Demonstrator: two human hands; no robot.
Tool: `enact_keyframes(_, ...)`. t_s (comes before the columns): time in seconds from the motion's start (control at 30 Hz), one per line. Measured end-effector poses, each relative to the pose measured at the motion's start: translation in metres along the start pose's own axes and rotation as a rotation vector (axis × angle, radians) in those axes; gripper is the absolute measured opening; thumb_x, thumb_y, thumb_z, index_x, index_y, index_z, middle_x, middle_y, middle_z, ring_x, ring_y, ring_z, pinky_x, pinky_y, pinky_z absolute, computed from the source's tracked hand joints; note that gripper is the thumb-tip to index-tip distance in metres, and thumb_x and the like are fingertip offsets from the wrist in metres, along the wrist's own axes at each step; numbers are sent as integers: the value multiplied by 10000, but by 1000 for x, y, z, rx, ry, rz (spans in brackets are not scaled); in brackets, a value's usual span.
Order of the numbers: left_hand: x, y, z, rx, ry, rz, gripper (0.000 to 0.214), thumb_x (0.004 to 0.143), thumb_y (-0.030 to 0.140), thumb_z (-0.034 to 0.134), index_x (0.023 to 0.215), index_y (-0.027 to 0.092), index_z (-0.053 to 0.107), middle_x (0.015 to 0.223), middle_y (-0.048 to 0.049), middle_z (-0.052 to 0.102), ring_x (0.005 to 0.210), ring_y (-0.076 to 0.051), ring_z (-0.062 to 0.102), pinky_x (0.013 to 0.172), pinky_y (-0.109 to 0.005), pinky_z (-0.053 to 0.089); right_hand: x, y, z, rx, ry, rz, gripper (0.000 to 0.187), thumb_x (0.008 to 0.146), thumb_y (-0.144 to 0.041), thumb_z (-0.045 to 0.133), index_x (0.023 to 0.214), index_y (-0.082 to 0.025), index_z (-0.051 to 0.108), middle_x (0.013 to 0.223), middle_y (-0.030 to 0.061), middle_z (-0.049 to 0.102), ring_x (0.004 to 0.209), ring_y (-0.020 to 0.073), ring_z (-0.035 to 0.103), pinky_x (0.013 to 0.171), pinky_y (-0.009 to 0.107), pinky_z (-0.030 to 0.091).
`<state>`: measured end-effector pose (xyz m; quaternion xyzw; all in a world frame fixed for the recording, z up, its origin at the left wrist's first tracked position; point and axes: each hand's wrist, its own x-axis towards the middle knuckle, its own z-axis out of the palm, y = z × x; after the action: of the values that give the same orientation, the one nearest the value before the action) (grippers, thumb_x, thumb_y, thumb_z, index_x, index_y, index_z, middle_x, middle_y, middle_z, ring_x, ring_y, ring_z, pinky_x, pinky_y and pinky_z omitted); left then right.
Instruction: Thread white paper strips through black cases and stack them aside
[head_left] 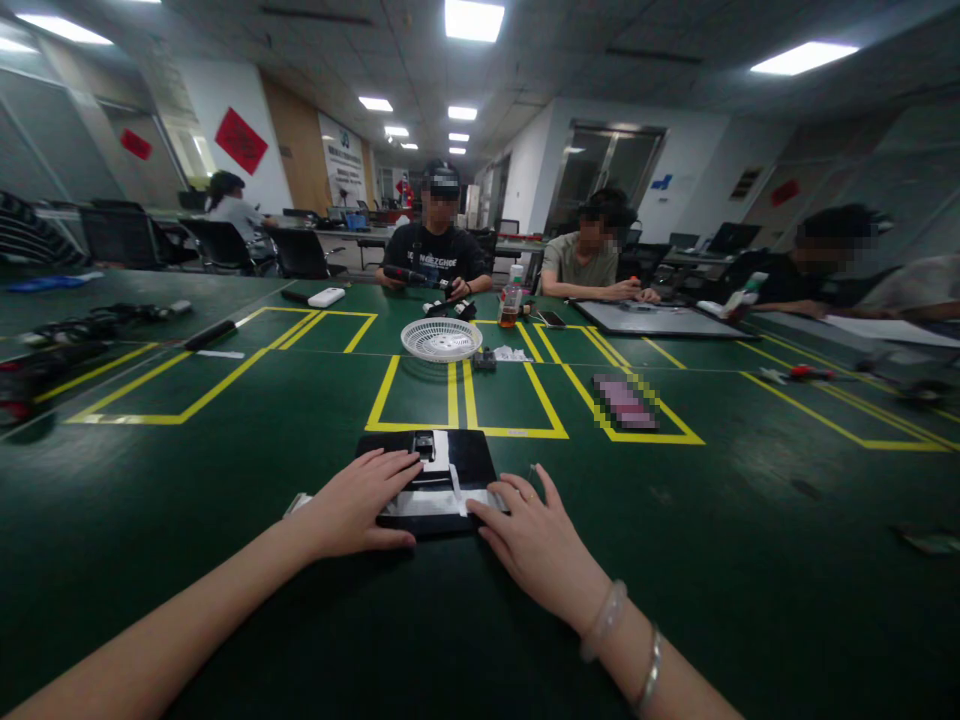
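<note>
A flat black rectangular panel (pixel 439 525) lies on the green table in front of me. Pale tape-like strips cross its face, and a white patch with a small dark square part sits at its top edge. My left hand (pixel 364 500) rests on the panel's left side, open, fingers stretched out together and thumb apart. At the right edge, my right hand (pixel 540 540) touches the panel with its fingers spread. A small pale object (pixel 297 503) shows partly behind my left wrist. What lies under my palms is hidden.
Yellow tape outlines mark the green table (pixel 675 620). Beyond the panel stand a white slotted basket (pixel 441 340) and a bottle (pixel 510 303). A blurred pink phone-like thing (pixel 626 402) lies to the right. Dark equipment (pixel 97 322) is at left. Several people sit around, one holding a dark tool (pixel 416 277).
</note>
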<state>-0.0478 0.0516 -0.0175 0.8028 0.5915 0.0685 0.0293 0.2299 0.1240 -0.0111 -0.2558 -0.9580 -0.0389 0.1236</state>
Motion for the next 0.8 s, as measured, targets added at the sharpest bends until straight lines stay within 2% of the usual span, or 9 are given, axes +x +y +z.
enact_keyframes(0.2,4,2,5,-9,-5,20,964,782,733,598,1529,206,291,1541,-118,345,1414,-317,319,1176,-502,203,2,0,-1,15,7,-23,282,966,-268,526,1233,-310,602,1190,63,630,1220,282,500,1123,645,153)
enact_keyframes(0.4,4,0,9,-7,6,33,936,809,728,570,1526,192,293,1544,-117,342,1415,-298,316,1188,-492,183,3,3,-7,66,12,-21,311,972,-242,500,1267,-307,576,1162,46,656,1187,270,525,1120,655,134)
enact_keyframes(0.67,4,2,2,-14,59,73,791,795,627,661,1451,251,430,1460,-87,464,1347,-296,412,1190,-529,161,3,13,-10,101,73,32,419,979,-255,488,1394,-309,470,1286,51,620,1236,261,499,1125,646,117)
enact_keyframes(0.8,0,-7,-4,-3,117,44,738,800,597,661,1417,236,475,1409,-91,513,1313,-306,451,1188,-552,153,3,16,-9,93,83,45,411,984,-282,484,1394,-303,469,1299,54,616,1244,264,495,1125,647,124)
